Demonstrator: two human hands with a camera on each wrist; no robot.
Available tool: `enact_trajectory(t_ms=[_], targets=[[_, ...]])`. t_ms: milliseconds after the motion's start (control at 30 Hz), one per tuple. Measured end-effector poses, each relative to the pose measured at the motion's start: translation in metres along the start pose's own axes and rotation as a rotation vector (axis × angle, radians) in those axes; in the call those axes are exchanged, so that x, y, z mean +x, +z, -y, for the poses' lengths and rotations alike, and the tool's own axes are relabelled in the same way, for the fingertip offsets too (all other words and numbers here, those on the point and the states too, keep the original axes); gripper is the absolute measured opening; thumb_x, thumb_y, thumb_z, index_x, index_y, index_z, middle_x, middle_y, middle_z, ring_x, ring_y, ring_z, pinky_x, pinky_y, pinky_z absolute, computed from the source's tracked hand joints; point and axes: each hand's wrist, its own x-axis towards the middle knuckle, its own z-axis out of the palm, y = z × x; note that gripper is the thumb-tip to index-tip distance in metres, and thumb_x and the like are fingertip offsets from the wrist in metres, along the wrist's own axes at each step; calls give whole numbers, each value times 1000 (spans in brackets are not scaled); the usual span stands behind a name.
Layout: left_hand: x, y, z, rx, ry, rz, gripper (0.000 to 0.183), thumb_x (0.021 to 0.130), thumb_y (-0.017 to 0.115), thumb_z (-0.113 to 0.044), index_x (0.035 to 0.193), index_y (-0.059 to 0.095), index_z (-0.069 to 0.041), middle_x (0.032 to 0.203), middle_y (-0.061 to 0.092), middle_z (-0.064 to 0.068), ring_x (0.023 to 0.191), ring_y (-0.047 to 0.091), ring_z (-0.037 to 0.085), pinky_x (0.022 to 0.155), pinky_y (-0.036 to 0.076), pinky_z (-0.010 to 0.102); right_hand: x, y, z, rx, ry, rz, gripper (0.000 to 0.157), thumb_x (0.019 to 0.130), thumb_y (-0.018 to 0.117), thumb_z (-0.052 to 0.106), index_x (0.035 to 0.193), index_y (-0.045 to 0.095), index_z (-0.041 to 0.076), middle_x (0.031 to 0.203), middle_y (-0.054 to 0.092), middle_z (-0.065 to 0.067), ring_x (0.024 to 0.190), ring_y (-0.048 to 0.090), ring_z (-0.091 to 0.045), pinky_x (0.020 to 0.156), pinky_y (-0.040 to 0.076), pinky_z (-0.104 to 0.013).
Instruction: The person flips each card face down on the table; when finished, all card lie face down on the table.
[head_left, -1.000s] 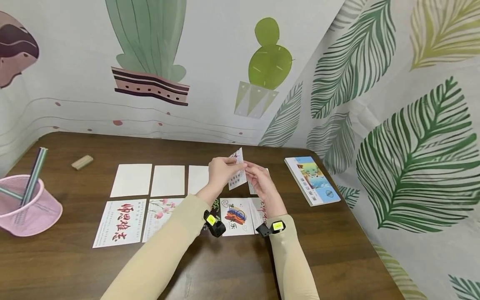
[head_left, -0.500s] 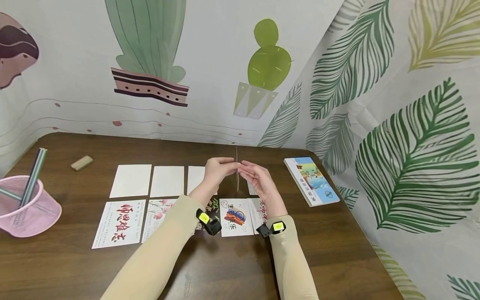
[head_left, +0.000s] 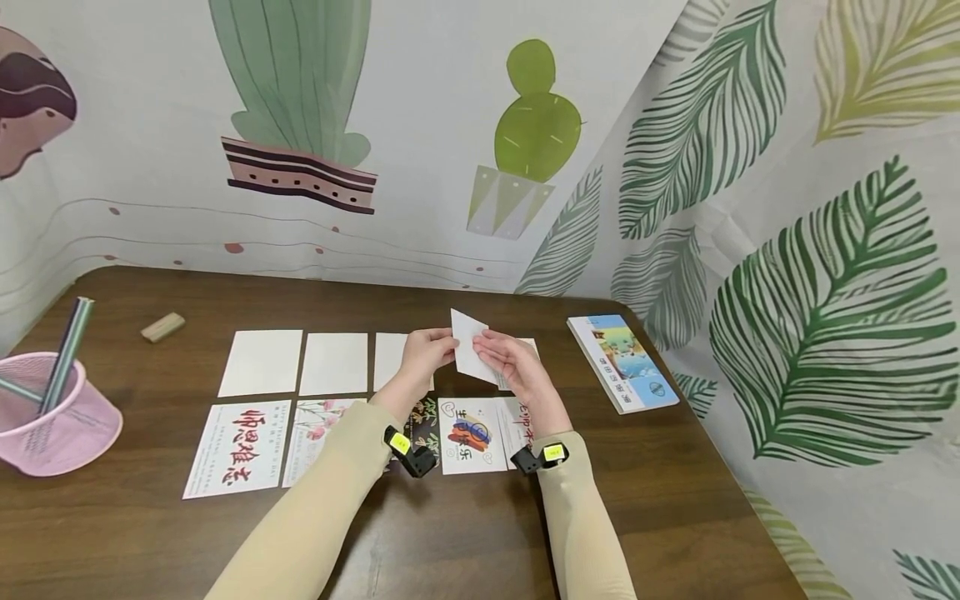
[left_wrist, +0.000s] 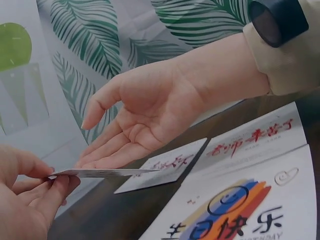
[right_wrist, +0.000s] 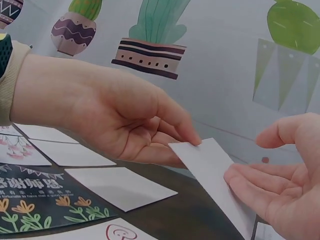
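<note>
My left hand (head_left: 420, 360) pinches one edge of a card (head_left: 466, 348) between thumb and fingers, above the table. The card's blank white face (right_wrist: 212, 172) shows in the right wrist view; in the left wrist view it appears nearly edge-on. My right hand (head_left: 519, 367) touches the card with extended fingertips, its thumb raised apart from it (right_wrist: 272, 140). Below lie a front row of printed cards, including one with red lettering (head_left: 240, 446), a dark floral one (head_left: 425, 417) and one with a painted smiley (head_left: 474, 433). Behind them lie blank-side-up cards (head_left: 333, 364).
A small card with red lettering (left_wrist: 172, 165) lies beyond my right hand. A stack with a blue picture cover (head_left: 624, 362) lies at the right. At the left stand a pink mesh pen cup (head_left: 97, 425) with pencils and a small tan block (head_left: 162, 327). A patterned cloth hangs behind.
The held card has turned from its printed face, through edge-on, to its blank white face. My left hand has shifted slightly left; the right hand stays close to the card.
</note>
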Motion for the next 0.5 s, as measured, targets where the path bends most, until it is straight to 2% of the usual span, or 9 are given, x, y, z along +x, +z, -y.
enact_trajectory(t_ms=[267,400,500], targets=[[6,-7,12,49,-12,-36,38,95,55,0,131,53,13,131,56,29,120,59,38,101,51,40,4,-4,-10,-93,25,25,46,97,42,-1,140,36,-17,100,74,-5,89,71,-9,84,57,-19],[8,-10,15,86,-30,-29,39,95,54,0,131,51,14,132,54,30,122,57,39,102,51,40,6,-4,-14,-141,59,28,47,97,45,0,140,38,-16,116,70,-17,90,71,-9,85,57,-20],[8,-12,18,118,-47,-22,39,96,54,0,132,50,14,134,52,30,123,56,39,103,51,40,7,-3,-16,-162,79,14,47,96,46,1,139,39,-16,129,59,-28,90,70,-9,87,57,-20]])
